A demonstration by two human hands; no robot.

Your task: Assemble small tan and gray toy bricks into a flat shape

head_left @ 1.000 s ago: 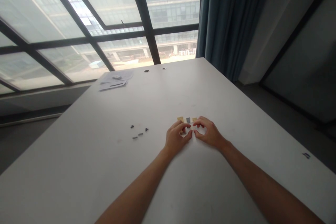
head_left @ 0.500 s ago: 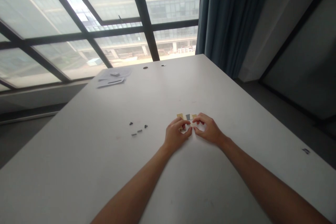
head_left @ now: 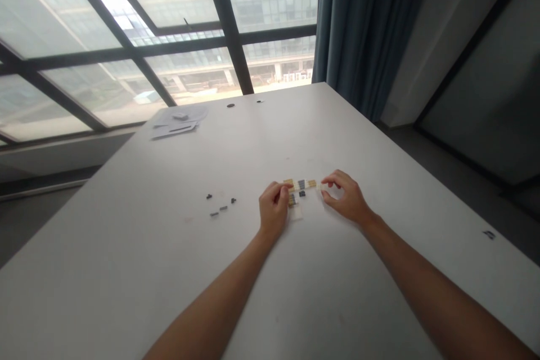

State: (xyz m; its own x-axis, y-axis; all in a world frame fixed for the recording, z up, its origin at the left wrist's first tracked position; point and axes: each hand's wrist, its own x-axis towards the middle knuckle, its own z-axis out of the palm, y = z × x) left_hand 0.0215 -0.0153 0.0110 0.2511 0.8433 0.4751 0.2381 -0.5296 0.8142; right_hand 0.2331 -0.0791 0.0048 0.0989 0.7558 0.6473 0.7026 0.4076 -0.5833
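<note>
A strip of small yellow, white and dark grey studded pieces, like building bricks, lies on the white table. My left hand is closed at its left end, index finger over the yellow part; the grip is partly hidden. Just below are a small yellow and grey cluster, a dark grey piece and a pale flat square. Beyond the strip's right end, my right hand pinches a small whitish piece between thumb and fingertip.
To the left lie dark pieces and grey bars. Papers rest at the far left corner. A dark flat item is near the right edge. Windows and a blue curtain stand behind the table.
My hands have moved apart from where their fingertips met. The right hand went right and slightly away with the pale piece; the left shifted slightly left, baring the pieces below the strip.
</note>
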